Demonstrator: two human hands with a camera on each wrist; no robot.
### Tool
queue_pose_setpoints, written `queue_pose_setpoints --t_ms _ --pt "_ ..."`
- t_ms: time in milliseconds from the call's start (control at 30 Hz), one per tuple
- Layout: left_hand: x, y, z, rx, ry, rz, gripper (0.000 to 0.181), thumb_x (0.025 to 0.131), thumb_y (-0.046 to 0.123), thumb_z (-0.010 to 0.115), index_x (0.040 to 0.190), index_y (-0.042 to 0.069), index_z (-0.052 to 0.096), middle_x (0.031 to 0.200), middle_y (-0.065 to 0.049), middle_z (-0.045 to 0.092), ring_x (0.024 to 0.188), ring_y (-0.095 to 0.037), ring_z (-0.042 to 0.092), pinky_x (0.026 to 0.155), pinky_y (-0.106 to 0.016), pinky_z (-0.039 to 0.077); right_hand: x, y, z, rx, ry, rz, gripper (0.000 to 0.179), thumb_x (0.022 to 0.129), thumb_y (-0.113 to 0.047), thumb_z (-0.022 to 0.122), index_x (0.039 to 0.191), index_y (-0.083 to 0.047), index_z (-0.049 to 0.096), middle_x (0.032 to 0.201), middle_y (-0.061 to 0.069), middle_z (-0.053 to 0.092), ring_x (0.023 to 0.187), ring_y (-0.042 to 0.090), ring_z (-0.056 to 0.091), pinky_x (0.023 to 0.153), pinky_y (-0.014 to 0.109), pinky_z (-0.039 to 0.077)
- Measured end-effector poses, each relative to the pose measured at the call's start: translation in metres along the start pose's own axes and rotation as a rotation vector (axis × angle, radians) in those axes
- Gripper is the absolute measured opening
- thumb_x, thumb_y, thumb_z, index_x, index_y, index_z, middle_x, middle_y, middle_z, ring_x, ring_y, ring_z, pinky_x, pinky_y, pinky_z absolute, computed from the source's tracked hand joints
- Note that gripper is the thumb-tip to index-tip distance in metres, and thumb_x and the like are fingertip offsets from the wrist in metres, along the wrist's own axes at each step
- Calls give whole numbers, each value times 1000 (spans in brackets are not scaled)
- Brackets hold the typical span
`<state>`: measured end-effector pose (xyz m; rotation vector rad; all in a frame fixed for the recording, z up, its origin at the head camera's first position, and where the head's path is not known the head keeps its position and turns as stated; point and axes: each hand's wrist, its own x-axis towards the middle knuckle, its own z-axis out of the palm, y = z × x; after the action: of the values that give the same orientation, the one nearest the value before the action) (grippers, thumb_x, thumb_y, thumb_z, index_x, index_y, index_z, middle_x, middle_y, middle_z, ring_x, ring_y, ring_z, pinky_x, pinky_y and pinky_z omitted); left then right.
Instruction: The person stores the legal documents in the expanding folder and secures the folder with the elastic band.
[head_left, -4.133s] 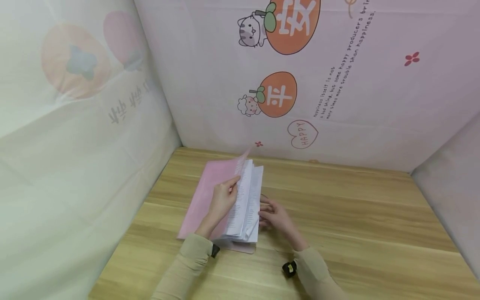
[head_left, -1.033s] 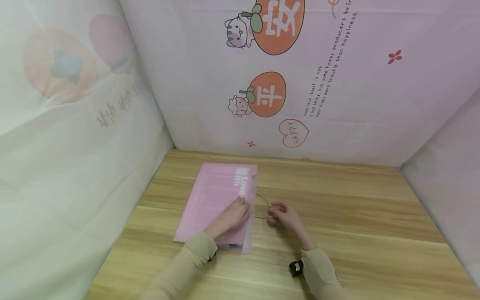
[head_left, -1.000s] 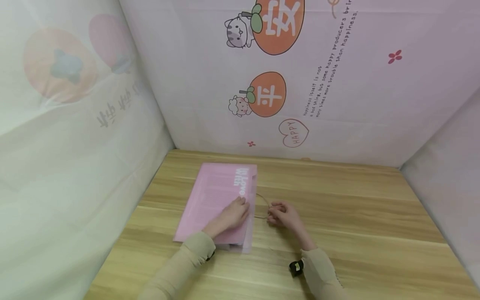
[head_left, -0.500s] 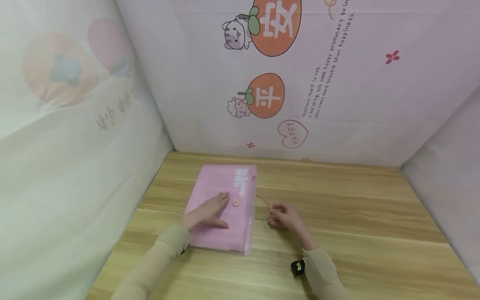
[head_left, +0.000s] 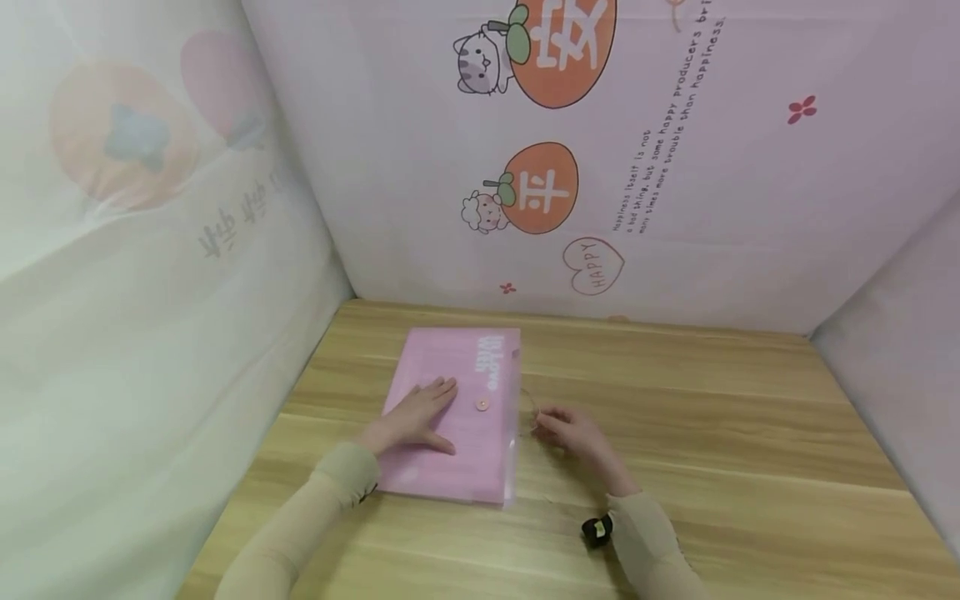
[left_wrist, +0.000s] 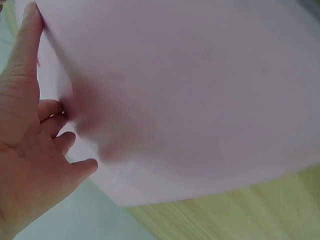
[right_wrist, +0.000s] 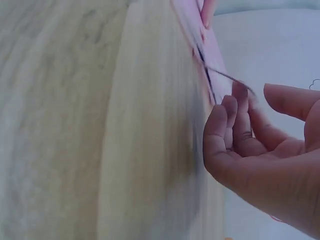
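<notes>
A pink translucent document folder (head_left: 465, 467) lies closed on the wooden table, white lettering and a small round button (head_left: 482, 404) on its front. My left hand (head_left: 415, 418) rests on its left part, fingers spread and thumb stretched toward me. In the left wrist view, the pink cover fills most of the picture beside that hand. To the right of the folder, my right hand (head_left: 567, 432) holds a thin cord loop (head_left: 529, 398) that comes out from the folder's right edge. The right wrist view shows the cord running to the curled fingers (right_wrist: 241, 107).
The wooden table (head_left: 720, 450) extends to the right and toward me. Printed cloth walls (head_left: 675, 275) enclose it at the back and both sides. A black wrist camera (head_left: 597, 532) sits at the right sleeve.
Earlier, the folder stood open with white papers showing; its cover now lies down over them. My left hand has slid left off the button. The right hand stays at the cord loop.
</notes>
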<state>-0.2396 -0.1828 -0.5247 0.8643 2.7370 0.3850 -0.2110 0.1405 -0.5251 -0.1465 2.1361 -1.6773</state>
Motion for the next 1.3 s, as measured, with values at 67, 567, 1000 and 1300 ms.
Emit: queue_pose_setpoints --t_ms 67,567,1000,1300 --pt "3 5 2 0 11 -3 115 72 59 79 154 -1 27 164 -19 20 152 -39 18 120 -63 16 -2 -3 -1 -3 6 -25 41 100 -20 54 129 9 56 123 24 65 109 24 65 96 36 54" --pt "31 47 17 83 4 56 118 71 67 75 156 2 26 165 -14 20 154 -31 19 122 -58 19 -3 -8 -9 -379 93 -280 22 96 1 53 112 6 67 117 24 69 111 39 64 95 42 55" --pt "42 70 30 111 16 100 118 71 71 72 156 4 26 165 -13 21 154 -29 20 122 -58 19 2 -5 -15 -843 165 -444 16 87 4 65 97 -2 75 96 14 76 92 30 71 85 44 58" --pt "44 74 29 140 11 97 119 70 72 72 156 3 26 165 -13 22 153 -29 23 121 -58 21 14 -11 0 -1104 178 -517 6 79 -4 76 83 -9 77 80 5 75 76 20 70 75 35 58"
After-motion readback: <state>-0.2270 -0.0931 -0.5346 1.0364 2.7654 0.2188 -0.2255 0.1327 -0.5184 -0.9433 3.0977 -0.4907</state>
